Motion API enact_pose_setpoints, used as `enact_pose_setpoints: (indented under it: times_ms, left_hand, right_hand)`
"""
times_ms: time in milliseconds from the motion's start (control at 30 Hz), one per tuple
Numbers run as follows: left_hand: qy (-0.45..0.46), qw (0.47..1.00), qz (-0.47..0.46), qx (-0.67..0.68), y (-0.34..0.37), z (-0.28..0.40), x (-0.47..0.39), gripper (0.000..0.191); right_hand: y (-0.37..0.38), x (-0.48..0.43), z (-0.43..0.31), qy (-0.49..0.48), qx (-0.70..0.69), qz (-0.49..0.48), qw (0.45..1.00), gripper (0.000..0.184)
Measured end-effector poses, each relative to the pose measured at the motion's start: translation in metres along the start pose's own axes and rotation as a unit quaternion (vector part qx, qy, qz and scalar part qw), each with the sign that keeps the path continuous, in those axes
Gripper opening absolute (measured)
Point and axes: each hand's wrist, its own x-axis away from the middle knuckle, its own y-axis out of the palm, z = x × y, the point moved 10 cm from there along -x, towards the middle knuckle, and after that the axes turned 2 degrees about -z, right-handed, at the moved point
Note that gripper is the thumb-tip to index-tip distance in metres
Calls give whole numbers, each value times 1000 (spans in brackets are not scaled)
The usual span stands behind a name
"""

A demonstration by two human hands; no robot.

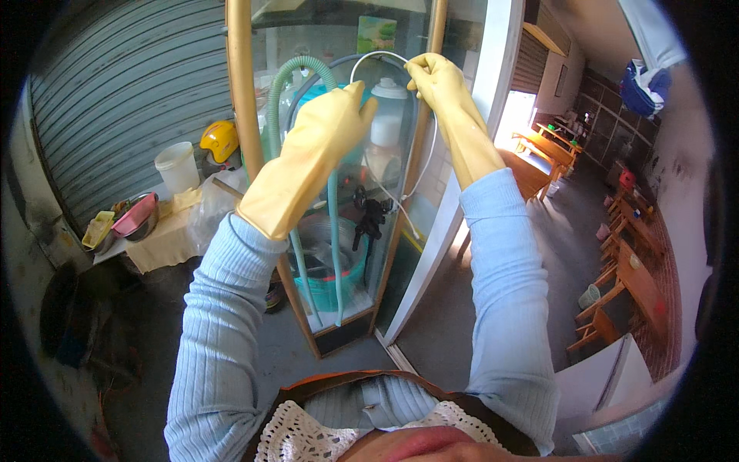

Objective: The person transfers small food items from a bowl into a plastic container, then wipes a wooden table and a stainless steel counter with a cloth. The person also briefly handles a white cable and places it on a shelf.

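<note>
Both my hands wear yellow rubber gloves and are raised before a glass cabinet with a gold-coloured frame (245,86). A thin white cable (378,53) arches between them. My right hand (433,81) pinches the cable at its fingertips, and a length hangs below it. My left hand (332,124) is at the cable's other end of the arch; whether its fingers grip it is hidden. Beside the left hand a green corrugated hose (274,104) hangs in a loop. Behind the glass are a teal bucket (326,291), a white-lidded container (388,110) and a black object (369,216).
At left, a cloth-covered table (164,248) holds a white bucket (177,167), a yellow helmet (219,141) and a pink basket (135,213) before a roller shutter (133,104). A white door frame (427,265) stands at right; wooden tables (641,283) and benches lie beyond it.
</note>
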Motion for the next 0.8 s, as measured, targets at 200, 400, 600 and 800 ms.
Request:
enact_pose_setpoints:
  times_ms: [200, 400, 600, 800]
  left_hand:
    - [-30, 998, -52, -24, -2, -15, 17, 55]
    - [2, 996, -69, -58, 19, -3, 22, 53]
    - [74, 997, 23, 8, 7, -9, 60, 50]
    - [-39, 997, -5, 60, -1, -31, 98, 49]
  right_hand:
    - [20, 22, 3, -21, -14, -5, 1000, 28]
    - [20, 37, -17, -108, 238, 15, 965, 42]
    - [16, 47, -13, -90, 250, -26, 964, 53]
    - [7, 80, 3, -78, 189, 16, 979, 66]
